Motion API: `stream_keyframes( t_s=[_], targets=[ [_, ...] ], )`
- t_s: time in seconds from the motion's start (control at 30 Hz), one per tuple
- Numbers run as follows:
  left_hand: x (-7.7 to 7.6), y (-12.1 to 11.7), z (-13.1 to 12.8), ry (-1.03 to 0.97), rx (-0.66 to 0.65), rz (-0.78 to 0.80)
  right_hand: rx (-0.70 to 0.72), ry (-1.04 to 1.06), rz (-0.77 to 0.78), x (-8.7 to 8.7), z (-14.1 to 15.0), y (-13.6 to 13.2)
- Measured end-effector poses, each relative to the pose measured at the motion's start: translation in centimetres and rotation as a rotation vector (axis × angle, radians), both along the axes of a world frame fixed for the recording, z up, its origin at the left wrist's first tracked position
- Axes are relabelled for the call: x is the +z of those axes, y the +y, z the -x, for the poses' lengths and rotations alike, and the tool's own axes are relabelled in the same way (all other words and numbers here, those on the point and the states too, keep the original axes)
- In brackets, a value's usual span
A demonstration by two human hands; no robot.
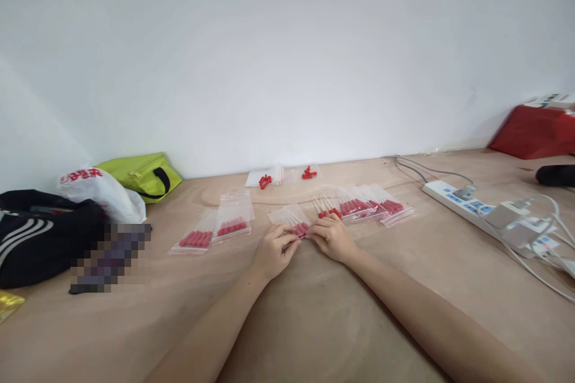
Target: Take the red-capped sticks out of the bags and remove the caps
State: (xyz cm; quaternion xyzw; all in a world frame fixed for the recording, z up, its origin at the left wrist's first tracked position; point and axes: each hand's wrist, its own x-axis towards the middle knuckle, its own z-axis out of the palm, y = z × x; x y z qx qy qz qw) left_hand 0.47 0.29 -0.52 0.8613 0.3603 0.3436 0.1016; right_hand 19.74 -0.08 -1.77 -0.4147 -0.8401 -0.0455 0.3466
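In the head view, a small clear zip bag [287, 215] lies at the middle of the table with red-ended white sticks inside. My left hand [275, 251] pinches the left part of its near edge. At the right part of the same edge, my right hand [331, 236] has its fingers closed. Loose red-ended sticks [327, 206] lie just beyond my right hand. Further right are filled zip bags [357, 204] that overlap one another. To the left lie more filled bags [196, 238], with their red ends towards me.
Small red pieces [265, 181] and clear bags [287, 175] lie by the wall. At right is a white power strip [458, 200] with plugs and trailing cables. A black bag [49, 239], a white plastic bag [103, 194] and a green bag [139, 173] stand left. A red bag [534, 131] is far right.
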Motion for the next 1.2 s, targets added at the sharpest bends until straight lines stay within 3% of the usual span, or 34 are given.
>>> stream_keyframes(
  t_s=[0.37, 0.53, 0.97, 1.2],
  targets=[
    [0.20, 0.38, -0.47, -0.191, 0.071, 0.340, 0.068, 0.027, 0.006, 0.03, 0.22, -0.03],
    [0.31, 0.36, -0.41, -0.223, 0.102, 0.410, 0.046, 0.048, 0.012, 0.03, 0.23, -0.08],
    [0.38, 0.52, -0.36, -0.195, 0.150, 0.415, 0.080, 0.021, -0.056, -0.08, 0.64, -0.03],
    [0.15, 0.28, -0.82, -0.133, 0.131, 0.275, 0.078, -0.034, -0.161, 0.12, 0.94, -0.09]
  ],
)
